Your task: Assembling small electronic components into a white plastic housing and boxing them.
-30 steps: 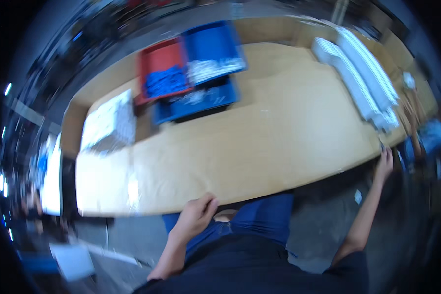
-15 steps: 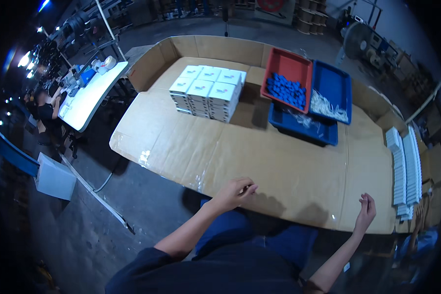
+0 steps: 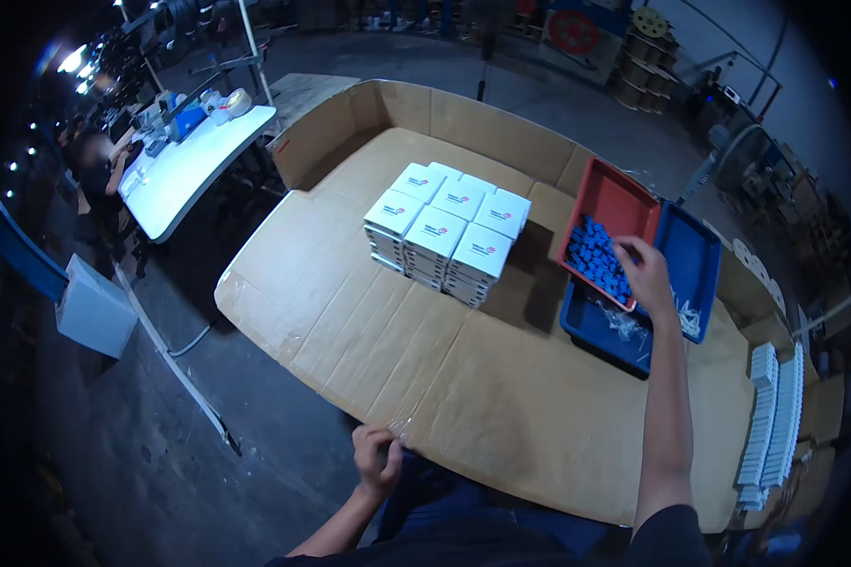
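Observation:
My right hand [image 3: 647, 274] reaches over the near right edge of the red tray [image 3: 624, 195], its fingers bent but apart above small blue pieces [image 3: 591, 248]. No held piece shows in it. By the front edge of the cardboard-covered table [image 3: 529, 425] is my left hand [image 3: 378, 457], loosely curled, with a gap between thumb and fingers and nothing visible in it. A block of stacked small white boxes [image 3: 435, 231] stands left of the trays.
Under the red tray sits a blue tray [image 3: 577, 317] with clear plastic bags. Another blue tray [image 3: 698, 253] holds white strands. Rows of white flat pieces [image 3: 771, 425] line the right end. A cardboard wall [image 3: 482, 123] borders the far side. A person [image 3: 99, 170] sits at a white table [image 3: 194, 175].
My right hand has moved from the table's right front up and inward to the red tray. My left hand has drawn back left toward the front edge. The view has shifted.

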Available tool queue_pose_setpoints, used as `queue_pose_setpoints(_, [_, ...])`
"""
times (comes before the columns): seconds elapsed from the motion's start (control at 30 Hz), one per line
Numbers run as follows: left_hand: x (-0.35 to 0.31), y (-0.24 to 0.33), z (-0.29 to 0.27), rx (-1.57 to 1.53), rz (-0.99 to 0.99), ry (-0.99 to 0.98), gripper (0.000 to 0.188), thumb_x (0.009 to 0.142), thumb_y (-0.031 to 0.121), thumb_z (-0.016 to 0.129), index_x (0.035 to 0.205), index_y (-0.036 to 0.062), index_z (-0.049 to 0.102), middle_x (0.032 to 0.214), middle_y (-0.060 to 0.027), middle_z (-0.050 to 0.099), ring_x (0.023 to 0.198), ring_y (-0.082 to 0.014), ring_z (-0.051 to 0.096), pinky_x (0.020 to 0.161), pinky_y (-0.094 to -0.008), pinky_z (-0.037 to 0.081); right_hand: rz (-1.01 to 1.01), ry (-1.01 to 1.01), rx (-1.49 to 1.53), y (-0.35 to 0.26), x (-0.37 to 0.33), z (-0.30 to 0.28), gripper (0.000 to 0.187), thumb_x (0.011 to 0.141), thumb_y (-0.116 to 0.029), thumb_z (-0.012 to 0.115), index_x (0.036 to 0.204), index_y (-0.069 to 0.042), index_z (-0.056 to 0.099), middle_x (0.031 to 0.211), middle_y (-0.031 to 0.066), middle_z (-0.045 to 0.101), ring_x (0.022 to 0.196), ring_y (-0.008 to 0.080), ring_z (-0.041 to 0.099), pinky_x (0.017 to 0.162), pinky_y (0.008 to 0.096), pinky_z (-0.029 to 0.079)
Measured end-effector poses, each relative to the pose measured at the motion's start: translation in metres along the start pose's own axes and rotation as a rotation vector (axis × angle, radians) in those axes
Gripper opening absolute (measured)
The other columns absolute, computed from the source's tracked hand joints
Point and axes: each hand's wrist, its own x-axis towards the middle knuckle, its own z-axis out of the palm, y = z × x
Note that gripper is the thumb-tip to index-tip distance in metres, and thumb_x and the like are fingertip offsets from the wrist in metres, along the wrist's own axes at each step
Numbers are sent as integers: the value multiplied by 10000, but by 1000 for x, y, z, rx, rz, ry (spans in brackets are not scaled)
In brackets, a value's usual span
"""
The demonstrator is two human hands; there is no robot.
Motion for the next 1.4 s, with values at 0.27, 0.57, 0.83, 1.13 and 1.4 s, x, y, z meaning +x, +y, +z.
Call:
queue_pose_setpoints(0.27, [-49,-30,-8,-92,-732,248,163,989,88,610,1116,-10,583,1075,-106,576,1009,-208,570,926,-332,451,-90,-362,35,1,199,179,266,974,-228,705,1098,3,744,968,134,761,885,208,704,796,358,542])
queue_pose_setpoints(0.57, [80,-15,47,178,-337,79,385,894,162,706,1236,35,582,1307,-193,534,1201,-368,519,1047,-466,393,21,-680,-274,1,296,308,624,877,-518,776,1174,30,757,1169,211,747,1090,327,711,910,419,558])
queue_pose_setpoints(0.83, [88,-21,55,321,-370,-31,518,827,304,780,1245,60,594,1361,-188,500,1268,-369,484,1061,-492,356,23,-925,-355,-7,321,311,686,825,-607,816,1133,4,792,1130,192,760,1053,283,708,868,385,538])
queue_pose_setpoints(1.13, [87,-22,61,283,-319,15,476,808,276,788,1197,56,621,1307,-174,535,1235,-366,507,1050,-481,372,-72,-284,369,4,310,270,388,786,-102,884,1091,-19,660,980,87,721,932,168,673,826,320,524])
queue_pose_setpoints(1.4, [75,-26,62,238,-176,55,232,858,112,779,1058,51,679,1141,-122,655,1068,-314,610,945,-439,452,-161,-43,696,-66,149,130,317,859,61,744,1139,-34,631,1027,4,656,982,87,624,900,259,496])
